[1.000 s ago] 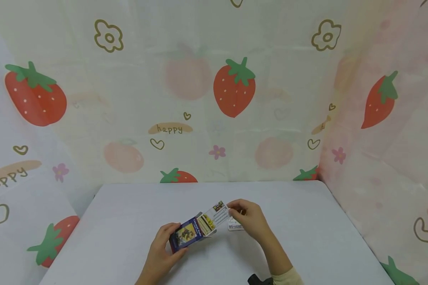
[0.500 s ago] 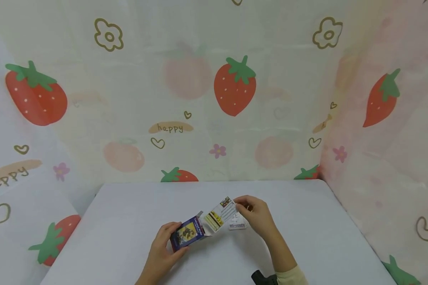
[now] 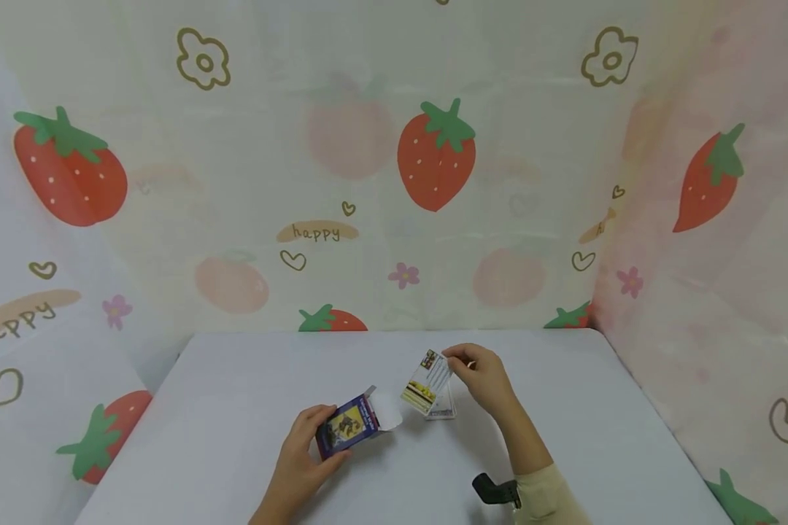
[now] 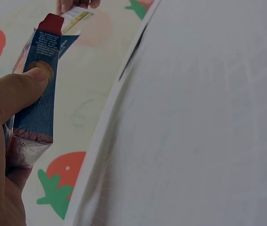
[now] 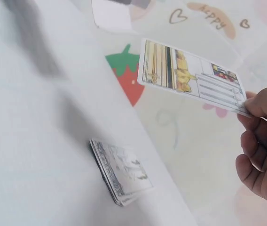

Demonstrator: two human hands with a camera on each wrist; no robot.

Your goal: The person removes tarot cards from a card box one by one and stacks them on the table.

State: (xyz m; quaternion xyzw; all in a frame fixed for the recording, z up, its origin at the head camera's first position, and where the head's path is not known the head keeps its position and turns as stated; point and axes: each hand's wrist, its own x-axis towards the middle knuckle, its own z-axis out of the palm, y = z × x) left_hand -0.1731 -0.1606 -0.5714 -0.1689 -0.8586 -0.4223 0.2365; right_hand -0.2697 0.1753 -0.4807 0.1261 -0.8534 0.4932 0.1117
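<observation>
My left hand (image 3: 304, 452) grips a small dark blue card box (image 3: 348, 426) with a yellow picture on its front. The box tilts up to the right, its white flap (image 3: 385, 410) folded out; in the left wrist view the thumb (image 4: 38, 74) presses on the narrow blue side. My right hand (image 3: 484, 372) pinches a printed card (image 3: 427, 380) by its corner between thumb and fingers. This card has lines of text and a yellow-and-brown band, and is held clear of the box. Below it a small stack of cards (image 5: 121, 172) lies on the white table, partly covered in the head view.
The white table (image 3: 249, 379) is backed by a curtain (image 3: 341, 182) printed with strawberries, flowers and hearts. A black device (image 3: 495, 490) sits at the right sleeve (image 3: 545, 499).
The right hand has drawn the card fully out of the box and moved it up and right, over the stack. The left hand stays nearly in place with the box.
</observation>
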